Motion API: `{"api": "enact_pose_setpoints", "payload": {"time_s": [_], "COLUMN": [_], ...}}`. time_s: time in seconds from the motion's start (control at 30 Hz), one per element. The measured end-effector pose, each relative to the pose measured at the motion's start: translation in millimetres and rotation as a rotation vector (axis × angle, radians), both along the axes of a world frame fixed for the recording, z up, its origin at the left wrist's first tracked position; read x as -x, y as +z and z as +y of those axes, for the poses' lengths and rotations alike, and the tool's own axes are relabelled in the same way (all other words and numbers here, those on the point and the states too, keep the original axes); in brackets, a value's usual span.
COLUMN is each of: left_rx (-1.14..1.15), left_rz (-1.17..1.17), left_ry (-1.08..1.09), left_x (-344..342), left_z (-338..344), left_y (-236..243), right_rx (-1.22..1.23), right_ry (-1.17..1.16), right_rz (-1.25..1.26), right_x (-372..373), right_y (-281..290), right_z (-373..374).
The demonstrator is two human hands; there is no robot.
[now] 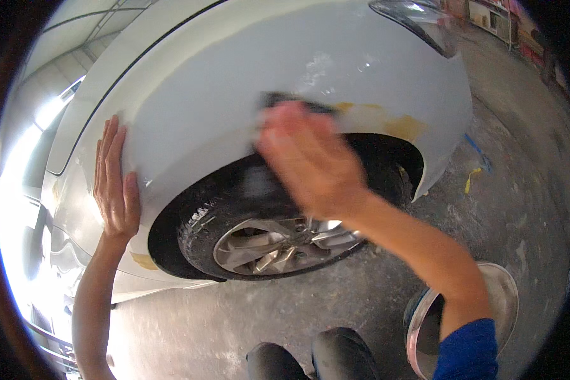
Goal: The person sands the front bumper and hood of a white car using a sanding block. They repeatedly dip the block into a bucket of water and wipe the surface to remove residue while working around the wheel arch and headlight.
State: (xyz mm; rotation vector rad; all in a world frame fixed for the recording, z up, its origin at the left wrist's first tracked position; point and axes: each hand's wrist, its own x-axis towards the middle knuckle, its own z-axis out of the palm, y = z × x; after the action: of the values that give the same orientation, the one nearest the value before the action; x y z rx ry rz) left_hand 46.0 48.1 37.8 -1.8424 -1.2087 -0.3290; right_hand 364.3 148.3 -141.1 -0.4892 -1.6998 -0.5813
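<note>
My left hand (114, 183) rests flat against the pale grey car fender (196, 101), left of the wheel arch, fingers stretched upward and close together. Over the top of the arch, my right hand (313, 161) presses a dark flat piece of sandpaper (273, 99) to the panel. Motion smears this hand, and its fingers cover most of the sandpaper. Tan filler patches (406, 128) show on the fender to the right of the hand. Below the hand is the wheel (278, 248), a black tyre around a silver spoked rim, partly hidden by my right forearm.
A round metal-rimmed bucket (501, 285) stands on the concrete floor (228, 329) by my right elbow. Blue and yellow scraps (472, 174) lie right of the car. The headlight (418, 19) is at upper right, shelving (494, 22) behind it. My knees (342, 354) are at the bottom.
</note>
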Motion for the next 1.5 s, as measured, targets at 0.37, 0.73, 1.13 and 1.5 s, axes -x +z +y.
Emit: {"api": "enact_pose_setpoints", "payload": {"time_s": [0.37,0.73,1.13,1.5], "left_rx": [0.021,0.013,-0.003,-0.004], "left_rz": [-0.009,-0.010,-0.012,-0.037], "left_ry": [-0.038,-0.028,-0.013,-0.039], "left_x": [3.8,3.3,8.3,6.4], "left_z": [0.8,-1.7,-6.5,-2.4], "left_y": [1.8,2.1,0.9,0.0], "right_rx": [0.020,0.022,-0.065,-0.092], "right_ry": [-0.095,-0.129,-0.115,-0.189], "right_rz": [0.012,0.014,-0.183,-0.302], "right_x": [-44.9,-87.8,-81.3,-103.0], "right_y": [-12.4,-39.2,-40.7,-47.0], "right_z": [18.0,33.5,29.2,25.1]}}
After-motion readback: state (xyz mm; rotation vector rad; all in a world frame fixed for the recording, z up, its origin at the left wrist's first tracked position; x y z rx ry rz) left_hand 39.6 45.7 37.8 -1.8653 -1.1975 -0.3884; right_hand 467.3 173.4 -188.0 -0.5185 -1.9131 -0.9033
